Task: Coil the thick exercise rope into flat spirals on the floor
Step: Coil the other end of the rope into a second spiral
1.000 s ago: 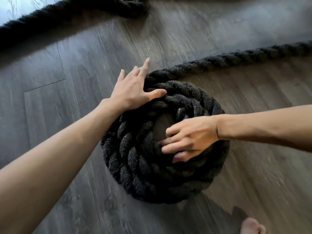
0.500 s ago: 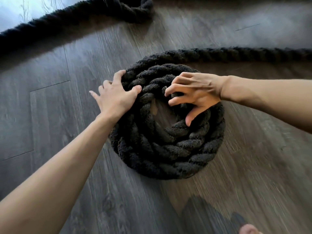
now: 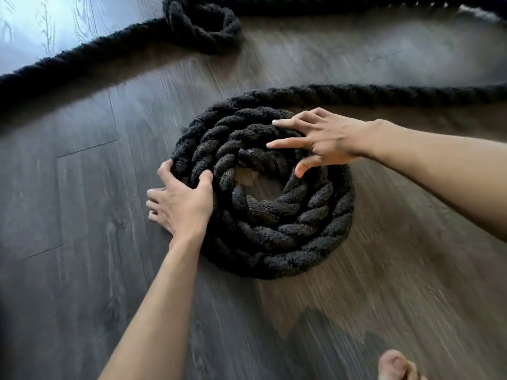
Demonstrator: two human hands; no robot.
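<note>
A thick black twisted exercise rope [image 3: 274, 229] lies coiled in a flat spiral of about three turns on the dark wood floor, with a small gap at its centre. From the coil's top, the free length [image 3: 411, 94] runs off to the right. My left hand [image 3: 181, 207] is at the coil's left edge. Its thumb lies over the outer turns, its index finger curls round the outside, and its other fingers touch the floor. My right hand [image 3: 323, 141] presses on the coil's upper right with spread, nearly straight fingers.
More of the same rope [image 3: 82, 58] sweeps across the top left and forms a small loose loop [image 3: 203, 26] at the top. Another stretch runs along the top edge. A bare foot [image 3: 395, 366] shows at the bottom right.
My left hand slid down the coil's left edge and took hold there. My right hand moved from the coil's middle up to its upper right. The free length now wraps further round the top.
</note>
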